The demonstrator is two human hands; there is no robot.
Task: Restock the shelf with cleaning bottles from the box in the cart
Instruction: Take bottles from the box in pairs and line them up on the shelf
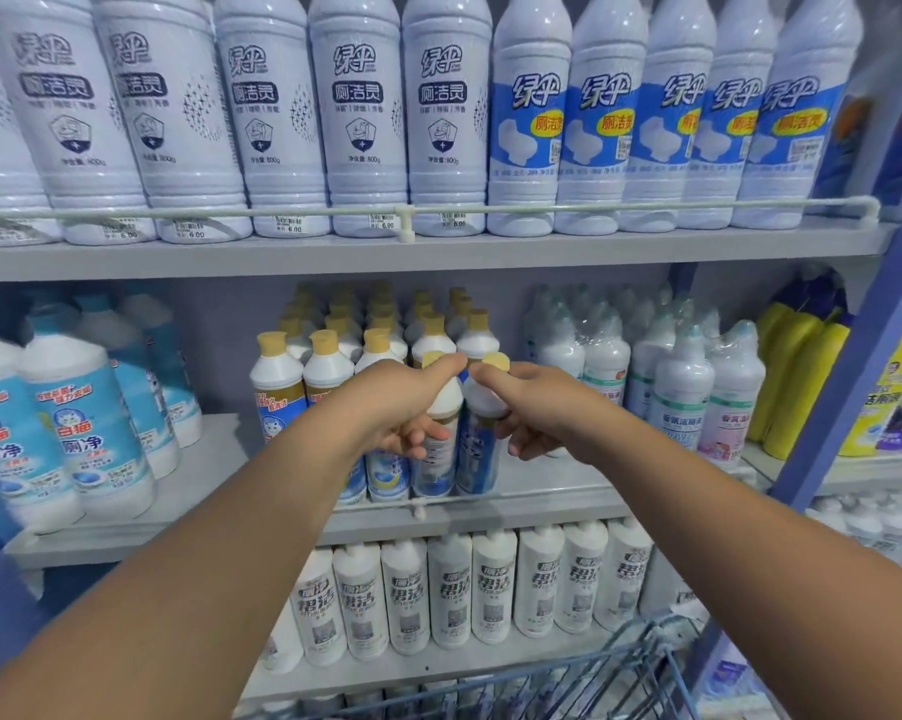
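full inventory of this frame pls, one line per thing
Tall bottles: about ten, white, some blue-labelled, top shelf.
Yellow-capped bottles: many rows, white, middle shelf centre.
Held bottles: two, yellow-capped, front of that block.
Blue-labelled bottles: several, middle shelf left.
Wrapped bottles: several, white, middle shelf right.
Yellow bottles: few, far right.
Lower bottles: about eight, white, bottom shelf.
Cart: one, blue wire, bottom right.
Left hand: grips one held bottle.
Right hand: grips the other.

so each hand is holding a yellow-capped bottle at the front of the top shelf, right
Not quite: it is the middle shelf, not the top one. The head view shows the left hand and the right hand each gripping a yellow-capped bottle, left and right, at the front of that shelf, beside the other yellow-capped bottles. The top shelf holds taller white bottles.
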